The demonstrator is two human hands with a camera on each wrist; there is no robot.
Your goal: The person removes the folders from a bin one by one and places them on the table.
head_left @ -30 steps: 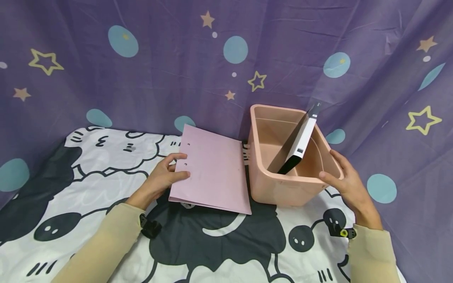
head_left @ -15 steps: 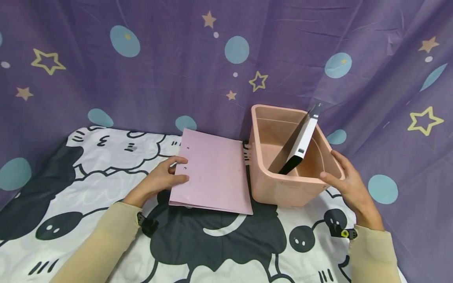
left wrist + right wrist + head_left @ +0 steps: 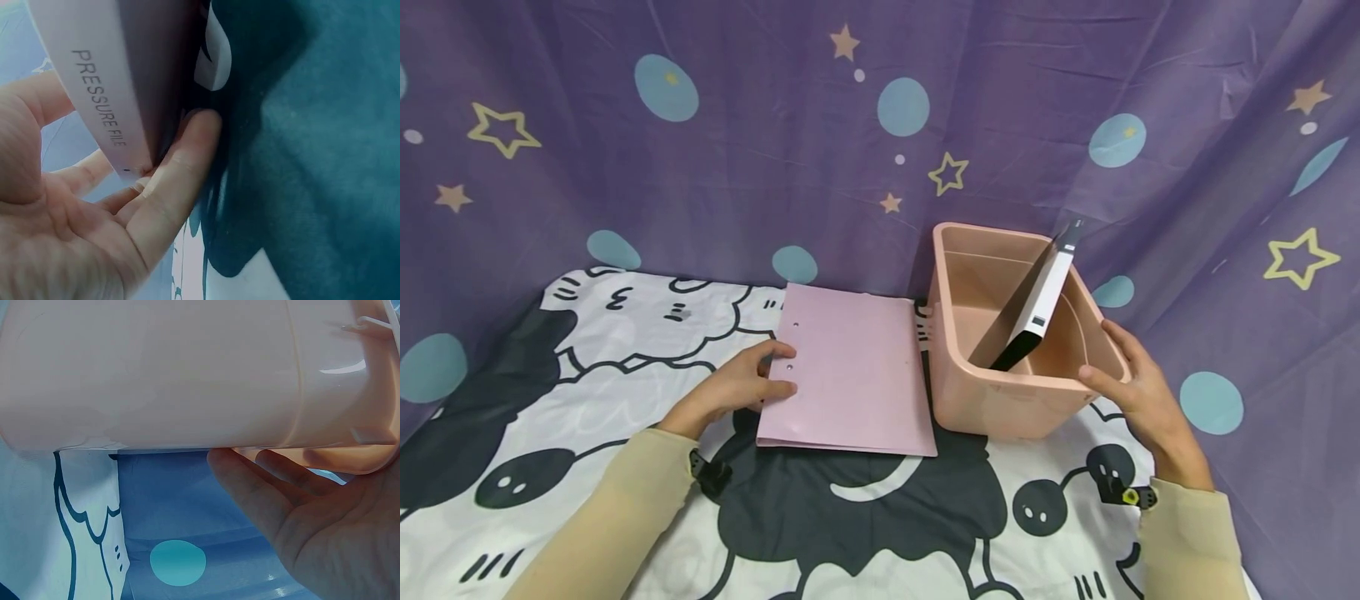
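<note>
A pink file folder lies almost flat on the patterned cloth, its spine lettered "PRESSURE FILE" in the left wrist view. My left hand pinches it at the spine, with thumb and forefinger on the cover and other fingers reaching under the spine. To the folder's right stands a peach plastic bin. A white-spined dark file box leans diagonally inside it, its top above the rim. My right hand grips the bin's right front corner, thumb over the rim; in the right wrist view fingers touch its outer wall.
A purple curtain with stars and blue dots hangs right behind the bin and folder. The black-and-white cartoon cloth spreads under everything. Each wrist carries a dark strap, the left one close to the folder's lower left corner.
The folder's raised back edge has sunk towards the cloth, and my left hand has come down slightly with it. My right hand and the bin stay in place.
</note>
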